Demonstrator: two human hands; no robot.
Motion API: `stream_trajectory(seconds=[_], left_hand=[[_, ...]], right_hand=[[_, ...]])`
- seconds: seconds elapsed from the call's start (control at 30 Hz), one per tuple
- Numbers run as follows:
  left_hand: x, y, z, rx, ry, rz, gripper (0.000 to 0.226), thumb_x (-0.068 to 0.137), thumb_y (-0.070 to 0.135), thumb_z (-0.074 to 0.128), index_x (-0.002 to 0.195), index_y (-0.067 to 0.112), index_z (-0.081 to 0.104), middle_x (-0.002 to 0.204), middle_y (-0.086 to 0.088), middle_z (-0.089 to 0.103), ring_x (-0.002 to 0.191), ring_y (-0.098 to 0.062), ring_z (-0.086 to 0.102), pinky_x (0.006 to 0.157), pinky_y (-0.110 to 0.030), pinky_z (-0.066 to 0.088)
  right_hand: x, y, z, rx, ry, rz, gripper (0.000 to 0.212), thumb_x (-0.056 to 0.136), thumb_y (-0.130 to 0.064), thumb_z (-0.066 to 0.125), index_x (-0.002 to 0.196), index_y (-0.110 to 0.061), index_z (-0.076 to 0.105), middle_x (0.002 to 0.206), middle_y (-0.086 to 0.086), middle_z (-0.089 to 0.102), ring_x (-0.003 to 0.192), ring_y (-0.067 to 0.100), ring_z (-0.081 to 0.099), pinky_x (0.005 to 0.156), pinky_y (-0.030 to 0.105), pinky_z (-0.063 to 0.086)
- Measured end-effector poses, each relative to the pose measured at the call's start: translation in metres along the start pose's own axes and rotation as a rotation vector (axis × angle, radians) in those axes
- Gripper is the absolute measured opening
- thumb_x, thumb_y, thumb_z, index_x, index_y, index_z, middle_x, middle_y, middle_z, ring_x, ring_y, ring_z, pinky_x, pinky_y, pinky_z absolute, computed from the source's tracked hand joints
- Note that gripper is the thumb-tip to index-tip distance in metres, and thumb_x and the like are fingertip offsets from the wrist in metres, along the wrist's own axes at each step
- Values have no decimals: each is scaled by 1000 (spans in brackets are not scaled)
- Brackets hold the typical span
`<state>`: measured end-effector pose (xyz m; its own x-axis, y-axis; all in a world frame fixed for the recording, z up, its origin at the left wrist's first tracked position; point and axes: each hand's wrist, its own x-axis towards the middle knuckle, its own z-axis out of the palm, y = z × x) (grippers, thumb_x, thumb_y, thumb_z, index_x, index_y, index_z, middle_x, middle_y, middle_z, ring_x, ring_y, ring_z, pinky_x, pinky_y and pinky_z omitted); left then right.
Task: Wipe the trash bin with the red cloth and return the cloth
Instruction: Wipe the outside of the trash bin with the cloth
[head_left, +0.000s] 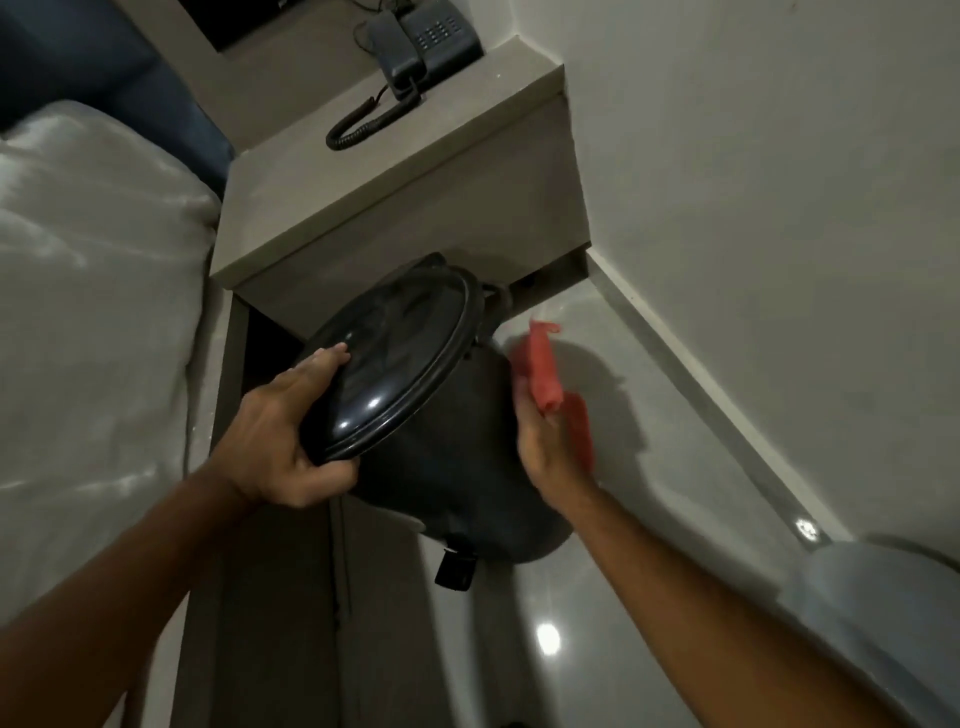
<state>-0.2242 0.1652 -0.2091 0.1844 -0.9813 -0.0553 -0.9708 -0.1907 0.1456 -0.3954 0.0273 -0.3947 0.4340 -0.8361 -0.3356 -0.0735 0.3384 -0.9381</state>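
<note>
Trash bin, round, glossy black plastic, tilted above the floor; its domed lid is clamped at the rim by the left hand, fingers over the top. Right hand presses the bin's side, gripping a blurred red cloth. Pedal sits below; the bin base is hidden.

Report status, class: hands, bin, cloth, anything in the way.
Left hand grips the bin lid's rim. Right hand holds the red cloth at the side of the tilted bin. Nightstand close behind; nothing blocking.
</note>
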Motion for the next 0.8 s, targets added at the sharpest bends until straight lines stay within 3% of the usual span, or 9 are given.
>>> stream_trajectory(seconds=[0.07,0.13,0.3,0.37,0.47,0.57,0.63,0.73,0.8], left_hand=[[5,6,-1,12,-17,-10,109,58,59,63,146,0,34,141,-27,48,125,-43,51,97,-56,48],[13,11,0,36,1,14,107,58,60,62,144,0,38,140,-26,50,127,-42,50,99,-60,46],[28,22,0,129,20,46,108,58,65,59,143,1,40,141,-23,52,133,-39,47,104,-57,43],[27,21,-2,142,24,45,108,60,66,58,141,-2,41,137,-25,56,128,-38,53,101,-49,48],[23,22,-6,164,46,68,104,60,67,57,133,-7,47,107,-21,71,89,-31,71,74,-26,53],[19,26,-7,157,55,87,102,59,68,60,129,-6,49,87,-8,71,63,-18,65,57,-15,46],[19,29,-3,191,38,84,105,58,71,61,130,-4,48,89,-7,69,61,-16,61,56,-19,47],[22,41,7,304,31,93,104,57,76,57,127,-1,46,98,-11,66,64,-15,50,57,-25,45],[25,48,13,395,19,73,109,55,80,54,128,-2,44,111,-18,65,69,-21,54,61,-30,48]], right_hand=[[4,34,-13,-129,93,143,57,101,-63,39,148,-33,50,132,-6,68,119,18,63,104,39,49],[-3,63,-15,-119,154,362,70,100,-64,39,154,-20,43,154,13,50,141,34,46,120,48,33],[-32,9,28,287,276,656,75,93,-67,34,146,-15,50,146,18,55,132,40,52,116,56,35],[-39,-24,39,401,228,650,81,84,-72,37,143,-19,52,138,15,61,126,39,57,113,57,40],[-58,-51,50,464,150,489,96,67,-84,31,144,-31,50,135,7,64,128,32,57,115,57,37],[-66,-38,42,347,275,472,75,89,-68,36,148,-24,48,140,13,61,129,35,57,114,52,40],[-61,-22,28,456,326,601,58,100,-55,40,145,-20,53,136,11,63,120,34,61,110,50,46],[-53,-9,11,658,277,762,58,104,-50,33,143,-12,54,142,13,60,125,36,59,113,54,43],[-51,-28,9,707,245,770,55,104,-44,32,142,-11,56,142,21,59,127,40,57,113,59,41]])
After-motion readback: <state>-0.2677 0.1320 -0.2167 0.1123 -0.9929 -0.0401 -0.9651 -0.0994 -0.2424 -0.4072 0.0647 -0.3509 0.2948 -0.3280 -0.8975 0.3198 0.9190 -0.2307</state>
